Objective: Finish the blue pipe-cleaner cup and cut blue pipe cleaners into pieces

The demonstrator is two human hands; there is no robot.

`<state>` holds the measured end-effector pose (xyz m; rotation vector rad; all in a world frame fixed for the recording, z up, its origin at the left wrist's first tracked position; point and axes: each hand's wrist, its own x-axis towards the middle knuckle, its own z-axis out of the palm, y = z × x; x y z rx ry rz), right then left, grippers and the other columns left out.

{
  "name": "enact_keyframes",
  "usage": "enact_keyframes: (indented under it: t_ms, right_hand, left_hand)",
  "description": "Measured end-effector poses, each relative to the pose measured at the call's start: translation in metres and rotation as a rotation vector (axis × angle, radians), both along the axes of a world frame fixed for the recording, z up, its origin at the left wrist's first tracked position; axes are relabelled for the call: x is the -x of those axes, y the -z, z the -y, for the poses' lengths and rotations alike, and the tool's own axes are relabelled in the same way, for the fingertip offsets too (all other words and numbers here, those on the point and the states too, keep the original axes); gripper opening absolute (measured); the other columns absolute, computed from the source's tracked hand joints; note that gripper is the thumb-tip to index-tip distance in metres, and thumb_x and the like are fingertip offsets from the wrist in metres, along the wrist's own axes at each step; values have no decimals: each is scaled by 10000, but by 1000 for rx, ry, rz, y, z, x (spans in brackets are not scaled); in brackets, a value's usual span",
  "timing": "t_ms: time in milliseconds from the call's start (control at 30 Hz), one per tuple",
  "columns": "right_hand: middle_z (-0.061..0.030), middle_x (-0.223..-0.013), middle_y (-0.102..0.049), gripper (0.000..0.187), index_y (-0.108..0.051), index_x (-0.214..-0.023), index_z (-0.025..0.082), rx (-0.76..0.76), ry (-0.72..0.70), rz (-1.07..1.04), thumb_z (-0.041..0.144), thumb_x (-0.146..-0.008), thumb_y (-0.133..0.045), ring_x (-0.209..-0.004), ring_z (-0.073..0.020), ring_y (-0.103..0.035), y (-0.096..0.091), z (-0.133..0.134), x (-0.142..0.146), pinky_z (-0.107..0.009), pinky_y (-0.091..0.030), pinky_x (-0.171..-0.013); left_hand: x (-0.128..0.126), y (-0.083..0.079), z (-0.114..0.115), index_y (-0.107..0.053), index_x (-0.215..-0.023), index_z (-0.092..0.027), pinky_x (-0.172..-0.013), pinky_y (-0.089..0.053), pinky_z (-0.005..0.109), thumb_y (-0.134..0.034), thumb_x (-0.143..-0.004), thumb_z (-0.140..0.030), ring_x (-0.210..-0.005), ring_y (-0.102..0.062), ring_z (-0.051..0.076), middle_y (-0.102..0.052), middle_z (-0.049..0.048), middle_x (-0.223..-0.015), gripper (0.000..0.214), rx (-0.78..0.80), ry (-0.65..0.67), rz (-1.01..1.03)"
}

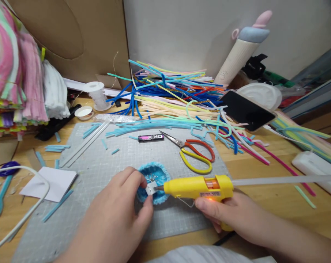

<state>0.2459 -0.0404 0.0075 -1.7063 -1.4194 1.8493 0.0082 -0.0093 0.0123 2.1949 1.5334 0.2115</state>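
Note:
My right hand (231,215) is wrapped round the grip of a yellow hot glue gun (198,187), a long clear glue stick (286,179) sticking out of its back. The nozzle points left at a small silver piece (150,189). My left hand (118,215) pinches that piece between thumb and fingers, against a round blue fuzzy coil of pipe cleaner (154,175). Everything rests on a grey cutting mat (105,164).
Red and yellow scissors (194,153) and a black lighter (151,137) lie on the mat. A heap of coloured pipe cleaners (176,98) fills the back, with a dark phone (246,110) leaning right. White paper (51,182) and a white cable (25,215) lie left.

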Motion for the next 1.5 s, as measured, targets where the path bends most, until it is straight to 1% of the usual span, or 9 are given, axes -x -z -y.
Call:
enact_keyframes:
  t_ms: [167, 433, 567, 733, 867, 1000, 1233, 1367, 1500]
  right_hand:
    - [27, -529, -462, 518, -631, -947, 174, 13, 5, -51, 642, -782, -481, -499, -113, -459, 1, -2, 3, -223, -388, -478]
    - [35, -488, -437, 524, -642, -967, 174, 48, 63, -52, 640, -774, -500, -437, -105, -435, 8, -1, 3, -225, -367, -436]
    - [16, -470, -482, 432, -669, -795, 192, -26, 53, -30, 595, -789, -514, -439, -109, -446, 1, -4, 5, -218, -361, -429]
    - [1, -452, -508, 405, -669, -691, 205, -120, 19, 27, 562, -802, -512, -530, -151, -524, -10, -8, 7, -244, -433, -542]
    - [-15, -504, -553, 400, -684, -734, 202, -107, 7, 71, 562, -793, -519, -669, -193, -579, -15, -10, 7, -273, -464, -656]
    - [-8, -514, -548, 383, -673, -744, 195, -69, -2, 89, 537, -809, -512, -685, -189, -581, -16, -10, 7, -278, -466, -681]
    - [13, -445, -470, 338, -654, -700, 221, -99, 43, -7, 520, -801, -535, -563, -164, -518, -4, -6, 5, -252, -425, -556]
    - [26, -469, -466, 370, -658, -785, 214, -6, 47, -5, 564, -789, -537, -473, -122, -457, -2, -4, 1, -220, -374, -450]
    - [49, -482, -440, 425, -625, -812, 185, 68, 51, 5, 599, -775, -536, -448, -94, -438, -1, -3, -3, -202, -374, -429]
  left_hand:
    - [0, 0, 0, -484, -846, -244, -670, -444, 371, -483, -804, -310, -807, -559, 221, -556, 21, -885, 78, 1, 11, 8]
    - [-1, -1, -1, -484, -836, -244, -669, -440, 371, -485, -804, -311, -810, -553, 217, -558, 19, -891, 74, -1, 26, 27]
    - [0, -1, -1, -477, -832, -242, -677, -436, 375, -481, -810, -315, -809, -549, 216, -553, 18, -881, 76, 12, 35, 22]
    - [-1, -2, -1, -476, -834, -242, -656, -436, 364, -479, -815, -318, -785, -553, 211, -552, 17, -871, 78, -11, 26, 16]
    - [-1, -3, 0, -477, -834, -242, -657, -442, 359, -484, -816, -321, -782, -556, 210, -555, 14, -864, 81, -36, 23, 16]
    - [0, -3, 0, -479, -848, -245, -648, -446, 350, -481, -821, -330, -784, -559, 209, -558, 17, -882, 89, -33, 15, 4]
    - [0, -1, -1, -483, -848, -247, -651, -454, 359, -471, -827, -345, -793, -565, 222, -564, 26, -882, 101, -31, 32, 12]
    - [0, -2, 0, -484, -854, -249, -639, -454, 352, -469, -829, -341, -785, -568, 219, -568, 27, -889, 96, -28, 35, 17]
    - [1, -2, 1, -482, -864, -250, -652, -454, 354, -473, -827, -336, -795, -568, 217, -567, 27, -898, 95, -36, 35, 24]
